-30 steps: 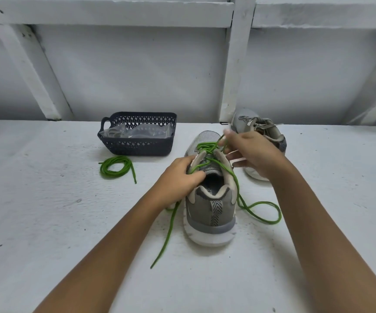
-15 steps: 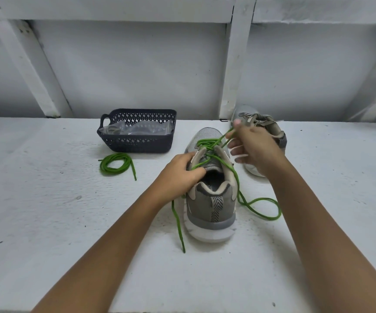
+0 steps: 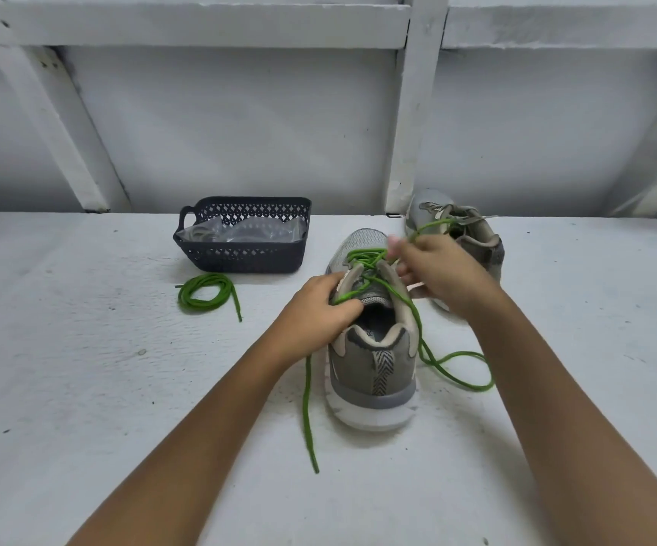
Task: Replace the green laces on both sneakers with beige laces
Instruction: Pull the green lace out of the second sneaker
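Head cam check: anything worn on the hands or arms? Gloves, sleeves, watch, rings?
Nothing worn. The left hand and right hand are bare: no gloves, and no rings show. The left forearm and right forearm are bare to the frame edge, with no sleeves, watch, bands or markings in view.

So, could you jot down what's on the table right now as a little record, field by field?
near sneaker: heel toward the camera, partly laced in green
green lace: both ends trail loose on the table
left hand: grips the near sneaker's left side by the tongue
right hand: pinches a green lace strand, lifted above the eyelets
far sneaker: behind the right hand, laces look beige
coiled lace: green, in front of the basket
basket: dark, holds clear plastic
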`<act>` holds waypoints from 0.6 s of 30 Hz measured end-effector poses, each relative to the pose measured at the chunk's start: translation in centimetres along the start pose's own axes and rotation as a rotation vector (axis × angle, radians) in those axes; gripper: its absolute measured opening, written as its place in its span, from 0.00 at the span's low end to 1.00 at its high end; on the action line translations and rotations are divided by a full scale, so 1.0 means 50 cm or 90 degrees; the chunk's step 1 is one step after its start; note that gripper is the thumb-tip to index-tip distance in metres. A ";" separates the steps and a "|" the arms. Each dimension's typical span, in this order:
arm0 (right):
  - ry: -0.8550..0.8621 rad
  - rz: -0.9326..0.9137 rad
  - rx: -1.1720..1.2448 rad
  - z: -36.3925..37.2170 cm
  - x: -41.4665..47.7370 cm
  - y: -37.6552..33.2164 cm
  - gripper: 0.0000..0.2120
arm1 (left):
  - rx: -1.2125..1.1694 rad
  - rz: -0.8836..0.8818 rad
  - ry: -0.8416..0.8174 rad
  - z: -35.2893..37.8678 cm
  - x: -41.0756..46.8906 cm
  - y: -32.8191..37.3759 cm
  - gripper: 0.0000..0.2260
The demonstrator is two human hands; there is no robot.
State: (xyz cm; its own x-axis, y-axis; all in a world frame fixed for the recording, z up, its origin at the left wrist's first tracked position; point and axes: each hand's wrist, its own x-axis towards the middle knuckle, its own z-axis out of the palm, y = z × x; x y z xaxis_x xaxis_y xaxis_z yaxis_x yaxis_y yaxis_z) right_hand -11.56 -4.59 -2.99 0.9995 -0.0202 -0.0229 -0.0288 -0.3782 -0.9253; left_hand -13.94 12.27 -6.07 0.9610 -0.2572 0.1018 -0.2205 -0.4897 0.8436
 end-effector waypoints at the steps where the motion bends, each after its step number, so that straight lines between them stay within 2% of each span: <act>1: -0.004 -0.036 -0.067 0.004 0.000 0.002 0.11 | -0.001 0.003 -0.002 0.000 0.001 0.001 0.17; 2: 0.018 -0.058 -0.070 0.004 0.004 0.006 0.09 | -0.001 0.003 0.000 0.000 0.000 0.001 0.16; 5: 0.138 -0.060 0.185 -0.017 0.011 0.002 0.11 | 0.014 0.001 0.011 0.000 -0.001 0.004 0.10; 8: 0.268 -0.105 0.293 -0.040 0.020 0.003 0.11 | 0.017 0.001 0.014 -0.001 -0.003 0.005 0.09; 10: 0.245 -0.093 0.279 -0.034 0.016 0.004 0.10 | 0.013 0.002 0.011 -0.002 -0.004 0.006 0.10; 11: 0.193 -0.068 0.230 -0.026 0.012 0.005 0.10 | 0.014 0.001 0.010 -0.002 -0.004 0.006 0.10; 13: 0.063 -0.024 0.030 -0.008 0.004 0.012 0.09 | 0.012 -0.003 0.007 -0.002 -0.004 0.005 0.12; 14: 0.032 -0.027 -0.059 -0.001 0.005 0.018 0.09 | 0.009 0.001 0.005 -0.002 -0.005 0.006 0.14; 16: 0.060 -0.050 -0.082 0.001 0.012 0.024 0.09 | 0.007 0.004 0.004 -0.003 -0.007 0.009 0.17; 18: 0.144 -0.058 0.052 -0.015 0.016 0.018 0.09 | 0.009 -0.003 0.008 -0.004 -0.008 0.011 0.12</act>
State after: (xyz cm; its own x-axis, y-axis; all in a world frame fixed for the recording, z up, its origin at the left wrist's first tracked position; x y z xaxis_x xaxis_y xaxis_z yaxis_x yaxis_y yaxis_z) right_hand -10.81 -5.65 -3.53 0.9701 -0.1988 0.1394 0.0721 -0.3126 -0.9472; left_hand -14.40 12.26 -5.55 0.9641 -0.2441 0.1042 -0.2178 -0.5032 0.8363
